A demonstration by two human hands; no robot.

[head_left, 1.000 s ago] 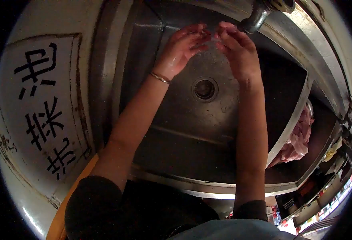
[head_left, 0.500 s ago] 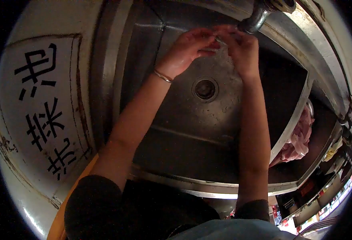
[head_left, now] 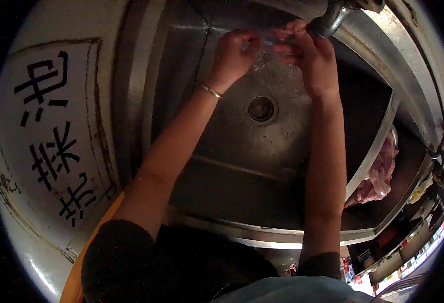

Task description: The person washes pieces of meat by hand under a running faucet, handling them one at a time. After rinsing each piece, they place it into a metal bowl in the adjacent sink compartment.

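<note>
Over the far part of a metal sink point(head_left: 232, 139), my two bare hands are held apart, both wet-looking. My left hand point(head_left: 232, 58) is curled, its thumb close to the fingertips; blur hides what, if anything, is between them. A metal bracelet point(head_left: 212, 91) circles that wrist. My right hand point(head_left: 310, 58) is beside and partly under the faucet point(head_left: 328, 24), fingers apart and holding nothing visible. Blurred, watery glints show between the hands. Below them, the round drain point(head_left: 260, 109) sits in the sink floor.
Right of the divider point(head_left: 371, 154), a second basin holds pink, raw-meat-like pieces point(head_left: 381, 174) in a container. A white sign point(head_left: 55, 136) with black characters is on the left. The sink's front rim point(head_left: 262, 237) runs close to my body.
My hands were together near the faucet and have now separated. The left has moved slightly left; the right has shifted right and its fingers have spread. The view has shifted slightly.
</note>
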